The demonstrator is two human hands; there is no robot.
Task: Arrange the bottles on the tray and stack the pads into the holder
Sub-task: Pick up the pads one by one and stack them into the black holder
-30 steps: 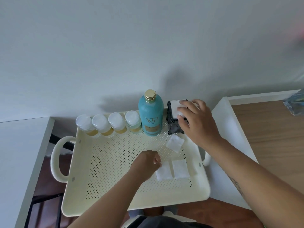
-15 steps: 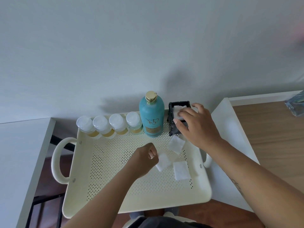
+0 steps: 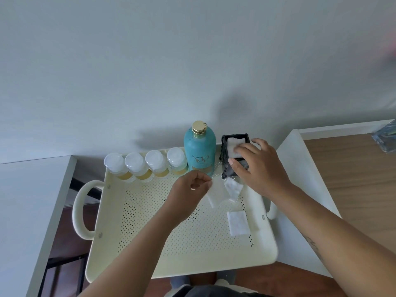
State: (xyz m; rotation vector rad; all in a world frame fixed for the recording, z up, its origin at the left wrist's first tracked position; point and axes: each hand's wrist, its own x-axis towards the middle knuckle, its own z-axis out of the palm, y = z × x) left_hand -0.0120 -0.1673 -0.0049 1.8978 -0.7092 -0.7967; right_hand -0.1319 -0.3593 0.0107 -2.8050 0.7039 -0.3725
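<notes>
Bottles (image 3: pixel 167 163): lined up on tray (image 3: pixel 150 243).
Holder (image 3: pixel 234 155): part filled.
Left hand (image 3: pixel 190 194): pinching pad (image 3: pixel 216 192).
Right hand (image 3: pixel 261 168): spread, pressing stack.
Left: two pads.

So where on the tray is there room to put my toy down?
The tray is bare on its left half, between the small bottles and the near rim. It's crowded at the right: loose pads, the holder and both hands.

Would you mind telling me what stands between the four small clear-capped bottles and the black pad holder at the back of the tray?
In the head view, the tall teal bottle with a gold cap stands between them, beside the black holder.
</notes>
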